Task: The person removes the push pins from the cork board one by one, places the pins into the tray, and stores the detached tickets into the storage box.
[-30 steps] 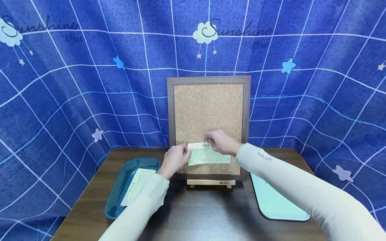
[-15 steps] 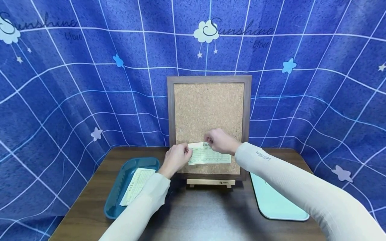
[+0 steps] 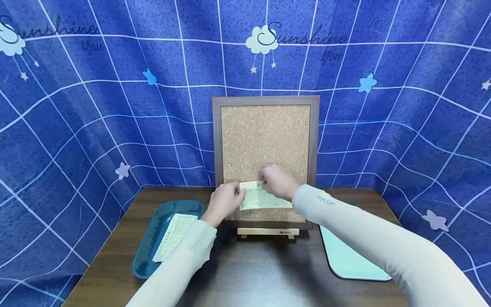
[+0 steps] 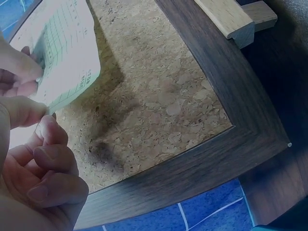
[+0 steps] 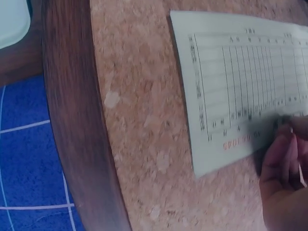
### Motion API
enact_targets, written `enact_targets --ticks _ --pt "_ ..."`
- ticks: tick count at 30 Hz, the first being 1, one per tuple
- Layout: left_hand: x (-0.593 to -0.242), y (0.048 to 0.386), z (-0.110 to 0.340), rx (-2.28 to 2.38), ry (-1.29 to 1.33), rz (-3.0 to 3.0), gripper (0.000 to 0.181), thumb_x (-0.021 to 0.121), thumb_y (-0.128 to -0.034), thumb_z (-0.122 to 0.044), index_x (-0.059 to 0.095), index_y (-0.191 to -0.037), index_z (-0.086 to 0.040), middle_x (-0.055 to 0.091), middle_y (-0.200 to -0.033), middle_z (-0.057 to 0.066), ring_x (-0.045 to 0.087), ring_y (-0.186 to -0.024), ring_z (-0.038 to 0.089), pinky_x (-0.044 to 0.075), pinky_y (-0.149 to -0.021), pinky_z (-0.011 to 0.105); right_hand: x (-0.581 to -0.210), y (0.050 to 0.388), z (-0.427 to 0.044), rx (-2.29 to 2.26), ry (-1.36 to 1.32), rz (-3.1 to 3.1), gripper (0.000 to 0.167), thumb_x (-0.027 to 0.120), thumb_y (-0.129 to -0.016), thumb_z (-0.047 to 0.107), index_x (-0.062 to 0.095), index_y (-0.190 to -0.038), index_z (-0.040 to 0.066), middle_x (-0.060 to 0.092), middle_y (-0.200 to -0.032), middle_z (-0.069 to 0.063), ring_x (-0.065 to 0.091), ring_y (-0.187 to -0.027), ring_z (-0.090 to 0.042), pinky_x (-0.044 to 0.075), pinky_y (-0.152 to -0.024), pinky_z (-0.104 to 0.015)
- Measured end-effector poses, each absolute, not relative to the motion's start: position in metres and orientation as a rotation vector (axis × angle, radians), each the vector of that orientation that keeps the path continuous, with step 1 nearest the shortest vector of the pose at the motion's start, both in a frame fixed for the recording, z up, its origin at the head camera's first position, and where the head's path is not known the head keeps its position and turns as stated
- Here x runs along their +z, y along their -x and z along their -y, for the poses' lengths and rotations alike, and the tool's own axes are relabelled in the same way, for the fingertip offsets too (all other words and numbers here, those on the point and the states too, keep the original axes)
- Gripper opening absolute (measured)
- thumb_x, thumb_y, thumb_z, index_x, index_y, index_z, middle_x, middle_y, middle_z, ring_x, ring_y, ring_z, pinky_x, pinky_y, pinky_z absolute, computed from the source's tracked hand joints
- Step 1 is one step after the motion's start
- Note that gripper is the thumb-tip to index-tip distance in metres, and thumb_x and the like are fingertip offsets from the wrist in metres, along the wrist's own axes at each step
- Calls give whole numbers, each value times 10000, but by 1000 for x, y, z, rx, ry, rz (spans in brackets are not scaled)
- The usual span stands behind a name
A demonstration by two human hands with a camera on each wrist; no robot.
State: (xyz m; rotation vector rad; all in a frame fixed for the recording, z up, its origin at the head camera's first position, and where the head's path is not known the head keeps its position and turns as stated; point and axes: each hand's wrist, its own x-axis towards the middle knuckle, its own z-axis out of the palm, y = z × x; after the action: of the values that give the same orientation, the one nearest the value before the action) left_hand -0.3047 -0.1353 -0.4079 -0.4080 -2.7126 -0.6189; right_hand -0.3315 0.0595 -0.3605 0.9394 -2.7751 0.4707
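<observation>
A pale green printed paper form stands against the lower part of a framed cork board. My left hand pinches the form's left edge between thumb and index finger. In the left wrist view that corner curls away from the cork. At the top edge, near the middle, my right hand has thumb and fingertips drawn together over the paper. They pinch something small that the fingers mostly hide; its kind cannot be told. The right wrist view shows the form's free end, with red digits, close to the cork.
A small wooden easel holds the board on a brown table. To the left, a blue tray holds more forms. A mint-green tray lies at the right. A blue curtain hangs behind.
My right hand and forearm have shifted slightly left along the form's top edge. The left hand keeps its pinch on the left edge, and the form stays almost where it was.
</observation>
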Motion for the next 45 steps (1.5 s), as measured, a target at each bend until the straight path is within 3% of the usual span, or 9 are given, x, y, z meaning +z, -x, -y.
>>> enact_targets --ticks 24,45 --pt "-407 306 134 -614 406 2727 252 598 -882 -271 515 -664 -175 482 -555 -52 477 -510 137 364 -461 313 -374 329 -62 475 -956 2641 153 664 -764 -27 581 -795 98 505 -800 28 504 -680 -113 449 -609 -220" --pt "-409 308 138 -634 360 2726 249 581 -891 -266 517 -671 -171 498 -564 -40 489 -514 156 381 -471 334 -390 326 -85 501 -1082 2416 135 672 -764 -16 612 -839 79 506 -821 47 491 -692 -73 439 -611 -199"
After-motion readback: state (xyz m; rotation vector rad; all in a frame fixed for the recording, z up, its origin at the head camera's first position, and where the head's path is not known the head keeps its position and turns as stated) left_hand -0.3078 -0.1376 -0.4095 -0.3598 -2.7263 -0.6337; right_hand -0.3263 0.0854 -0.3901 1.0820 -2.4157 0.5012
